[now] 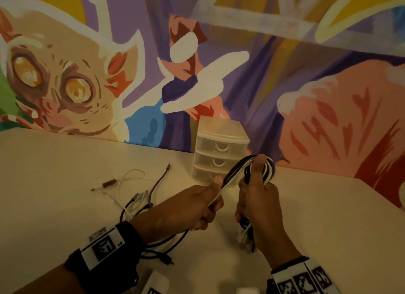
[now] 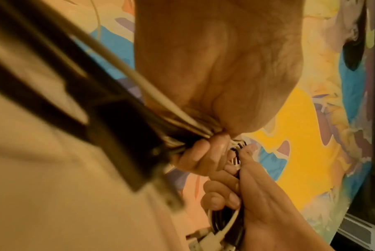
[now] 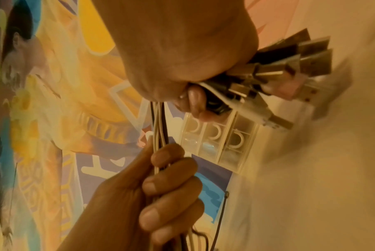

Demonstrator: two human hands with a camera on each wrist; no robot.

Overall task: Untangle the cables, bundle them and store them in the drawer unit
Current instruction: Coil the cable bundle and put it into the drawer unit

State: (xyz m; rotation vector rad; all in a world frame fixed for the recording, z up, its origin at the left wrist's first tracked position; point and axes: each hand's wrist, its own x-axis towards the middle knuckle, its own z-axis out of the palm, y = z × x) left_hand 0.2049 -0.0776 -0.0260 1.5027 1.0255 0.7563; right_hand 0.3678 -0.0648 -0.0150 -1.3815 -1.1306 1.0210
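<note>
Both hands grip one bundle of black and white cables above the tabletop.

Head view: the left hand [image 1: 192,208] and right hand [image 1: 258,197] each clamp the looped black-and-white cable bundle [image 1: 247,168] before the translucent three-drawer plastic unit [image 1: 219,149], drawers closed; loose purple and white cables [image 1: 140,197] lie on the cream tabletop [image 1: 54,195]. Left wrist view: fingers curl round strands. Right wrist view: metal USB plugs [image 3: 294,64] jut out. No legible writing.
</note>
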